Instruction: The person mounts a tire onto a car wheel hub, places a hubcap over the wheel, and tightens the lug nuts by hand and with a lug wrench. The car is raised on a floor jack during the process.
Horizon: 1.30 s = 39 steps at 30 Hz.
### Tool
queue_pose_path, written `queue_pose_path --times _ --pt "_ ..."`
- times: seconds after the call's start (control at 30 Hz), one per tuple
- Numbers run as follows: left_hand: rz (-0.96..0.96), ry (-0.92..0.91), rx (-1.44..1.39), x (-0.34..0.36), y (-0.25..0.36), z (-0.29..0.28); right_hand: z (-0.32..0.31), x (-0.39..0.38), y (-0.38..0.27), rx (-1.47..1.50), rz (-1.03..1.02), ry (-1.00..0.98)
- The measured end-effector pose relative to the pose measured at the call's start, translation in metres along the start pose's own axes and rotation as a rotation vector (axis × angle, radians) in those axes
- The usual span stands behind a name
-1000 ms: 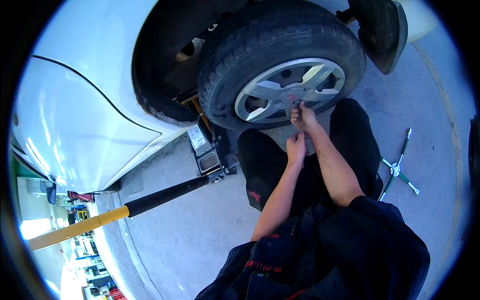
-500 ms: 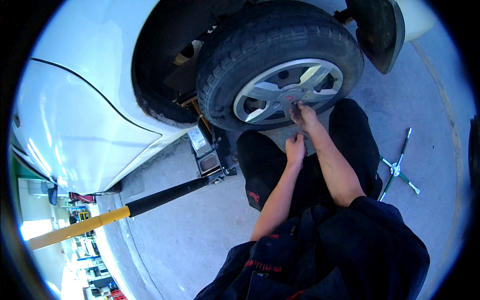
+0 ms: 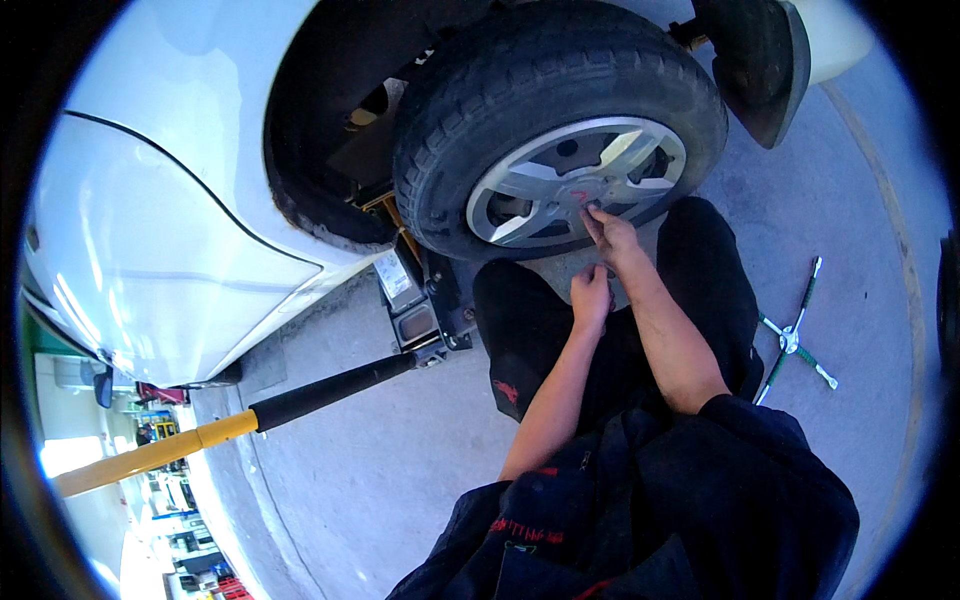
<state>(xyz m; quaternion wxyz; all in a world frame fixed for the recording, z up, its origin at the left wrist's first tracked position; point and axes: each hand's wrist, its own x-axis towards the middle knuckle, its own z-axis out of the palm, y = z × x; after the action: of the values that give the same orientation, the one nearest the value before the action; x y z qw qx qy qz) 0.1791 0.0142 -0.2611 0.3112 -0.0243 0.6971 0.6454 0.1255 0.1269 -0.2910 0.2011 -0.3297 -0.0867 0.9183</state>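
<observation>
A black tire (image 3: 435,150) with a silver alloy rim (image 3: 500,185), marked red near its middle, sits in the wheel arch of a white car (image 3: 180,170). My right hand (image 3: 613,240) is at the rim's middle, its fingertips drawn together near a lug hole; whatever they hold is hidden. Just below, between my knees, my left hand (image 3: 590,298) is closed, and I cannot make out its contents.
A floor jack (image 3: 415,315) stands beside the tire, its black and yellow handle (image 3: 325,390) stretching lower left. A four-way wrench (image 3: 790,340) lies on the concrete floor (image 3: 360,480) at right. Workshop equipment (image 3: 180,480) lines the far left. A black mudflap (image 3: 760,70) hangs behind the tire.
The fingers of my right hand have shifted slightly at the rim's middle. My left hand stays closed in about the same place.
</observation>
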Motion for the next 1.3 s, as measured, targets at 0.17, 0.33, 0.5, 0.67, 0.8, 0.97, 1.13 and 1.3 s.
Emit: queue_pose_path --times 0.17,0.33,0.5,0.67,0.8,0.97,1.13,1.3 --pt "-0.012 0.026 0.015 -0.002 0.002 0.0 -0.001 -0.002 0.006 -0.42 -0.322 -0.025" --pt "0.04 0.046 0.096 -0.005 0.004 0.002 0.003 -0.016 0.002 -1.26 -0.833 0.164" --pt "0.023 0.061 0.089 -0.002 0.001 0.002 0.013 -0.03 -0.003 -1.351 -0.898 0.168" --pt "0.031 0.044 0.073 -0.002 0.003 0.001 0.009 -0.023 0.0 -1.148 -0.697 0.177" --pt "0.01 0.062 0.063 -0.007 0.01 0.004 0.0 -0.002 0.008 -0.576 -0.428 0.066" --pt "0.02 0.055 -0.044 -0.002 0.005 0.002 0.001 0.01 0.011 0.033 -0.017 0.182" --pt "0.021 0.045 -0.014 0.0 0.0 0.0 0.005 0.007 0.01 0.111 0.011 0.136" --pt "-0.051 -0.011 -0.104 0.002 -0.001 -0.005 -0.003 0.017 0.012 0.013 0.114 0.002"
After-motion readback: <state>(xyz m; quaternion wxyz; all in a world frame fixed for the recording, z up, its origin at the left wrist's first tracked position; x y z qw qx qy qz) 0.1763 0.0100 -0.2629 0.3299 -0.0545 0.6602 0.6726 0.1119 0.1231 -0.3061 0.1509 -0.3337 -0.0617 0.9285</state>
